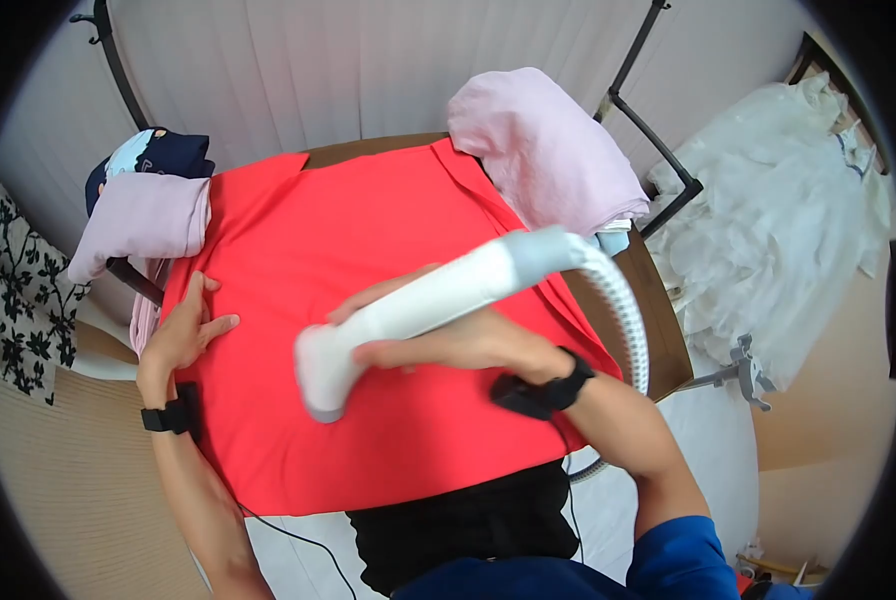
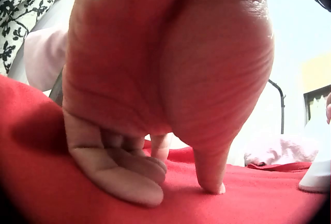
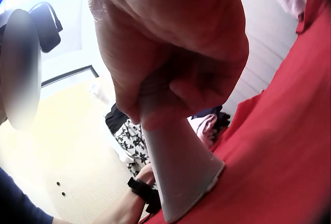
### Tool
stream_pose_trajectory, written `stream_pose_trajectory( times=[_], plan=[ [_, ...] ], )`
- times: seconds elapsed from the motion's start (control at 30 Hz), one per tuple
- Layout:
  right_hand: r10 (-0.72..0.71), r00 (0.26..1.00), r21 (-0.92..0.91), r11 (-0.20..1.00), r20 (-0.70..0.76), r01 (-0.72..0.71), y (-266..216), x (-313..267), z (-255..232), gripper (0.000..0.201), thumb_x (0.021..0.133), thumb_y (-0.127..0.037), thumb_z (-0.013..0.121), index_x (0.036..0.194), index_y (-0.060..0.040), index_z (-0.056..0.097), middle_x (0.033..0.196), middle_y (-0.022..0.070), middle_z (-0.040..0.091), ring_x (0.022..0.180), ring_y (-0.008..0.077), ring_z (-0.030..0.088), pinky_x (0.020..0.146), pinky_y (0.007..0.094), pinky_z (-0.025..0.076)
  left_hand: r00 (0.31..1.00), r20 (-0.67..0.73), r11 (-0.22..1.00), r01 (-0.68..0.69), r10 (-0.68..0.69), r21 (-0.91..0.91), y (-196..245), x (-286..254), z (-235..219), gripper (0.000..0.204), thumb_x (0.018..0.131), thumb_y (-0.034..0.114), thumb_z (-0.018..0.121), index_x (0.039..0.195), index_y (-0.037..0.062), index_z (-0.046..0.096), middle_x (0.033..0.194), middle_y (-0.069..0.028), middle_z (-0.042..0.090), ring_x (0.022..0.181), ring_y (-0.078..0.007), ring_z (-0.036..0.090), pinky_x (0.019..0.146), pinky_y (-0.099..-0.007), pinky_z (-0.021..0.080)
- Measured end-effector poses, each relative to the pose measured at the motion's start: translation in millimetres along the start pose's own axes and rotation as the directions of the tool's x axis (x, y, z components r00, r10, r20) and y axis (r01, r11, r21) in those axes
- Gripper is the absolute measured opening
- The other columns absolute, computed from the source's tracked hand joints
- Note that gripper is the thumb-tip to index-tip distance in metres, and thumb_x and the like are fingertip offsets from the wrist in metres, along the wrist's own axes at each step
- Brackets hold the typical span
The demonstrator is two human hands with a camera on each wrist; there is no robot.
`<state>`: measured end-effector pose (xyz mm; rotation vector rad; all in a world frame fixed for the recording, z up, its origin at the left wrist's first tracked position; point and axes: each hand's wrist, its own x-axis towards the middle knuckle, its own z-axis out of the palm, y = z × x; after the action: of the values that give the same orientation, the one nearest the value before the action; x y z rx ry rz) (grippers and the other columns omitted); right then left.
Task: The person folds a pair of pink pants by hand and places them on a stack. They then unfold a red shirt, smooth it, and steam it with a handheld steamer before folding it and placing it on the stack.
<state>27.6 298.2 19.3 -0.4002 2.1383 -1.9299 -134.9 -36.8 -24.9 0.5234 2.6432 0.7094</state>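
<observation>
A red cloth (image 1: 298, 240) is spread over a brown board. My right hand (image 1: 448, 340) grips the white garment steamer (image 1: 418, 300) by its handle, fingers wrapped round it. In the right wrist view, the steamer's flared head (image 3: 181, 167) stands right at the red cloth. A ribbed hose (image 1: 623, 310) curves from the handle's far end down past the right forearm. At the cloth's left edge rests my left hand (image 1: 183, 325). Its fingertips and thumb touch the fabric, thumb apart from the fingers, as the left wrist view shows.
Folded pink cloth (image 1: 143, 225) and a dark navy item (image 1: 183, 153) lie at the left. A larger pink bundle (image 1: 543, 150) sits at the back right on the brown board (image 1: 658, 320). Black poles (image 1: 668, 150) rise behind. A white ruffled dress (image 1: 768, 210) hangs at the right.
</observation>
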Motion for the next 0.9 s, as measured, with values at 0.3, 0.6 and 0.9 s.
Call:
stream_pose_trajectory(
  times=[0.3,0.6,0.9],
  plan=[
    [0.186,0.95,-0.124,0.967,-0.251,-0.222,-25,-93,-98,0.036,0.089,-0.007,0.075,0.124,-0.0016,0.069,0.113,0.007,0.073,0.091,0.0096,0.066,0.065,0.0223,0.056,0.998,-0.058,1.0,0.022,-0.023,-0.022,16,-9,0,0.058,0.089,0.029,0.079,0.129,0.0037,0.045,0.074,-0.0056,0.044,0.068,-0.0174,0.046,0.065,-0.0337,0.042],
    [0.236,0.847,-0.233,0.895,-0.477,-0.38,-45,-160,-156,0.038,0.081,-0.013,0.079,0.117,-0.0015,0.072,0.119,0.0118,0.073,0.09,0.0108,0.068,0.06,0.0215,0.053,0.996,-0.094,1.0,-0.007,0.009,0.015,5,-8,1,0.055,0.089,0.03,0.078,0.127,0.0061,0.047,0.074,-0.0094,0.052,0.067,-0.0222,0.05,0.066,-0.0378,0.043],
    [0.164,0.893,-0.237,0.929,-0.42,-0.283,-48,-119,-117,0.039,0.079,-0.016,0.08,0.115,-0.0029,0.072,0.117,0.0107,0.074,0.084,0.0073,0.066,0.057,0.0178,0.049,0.996,-0.089,1.0,0.001,0.0,0.017,11,-14,1,0.056,0.088,0.029,0.079,0.13,0.0092,0.048,0.078,-0.0056,0.048,0.073,-0.0178,0.048,0.067,-0.0342,0.041]
  ],
)
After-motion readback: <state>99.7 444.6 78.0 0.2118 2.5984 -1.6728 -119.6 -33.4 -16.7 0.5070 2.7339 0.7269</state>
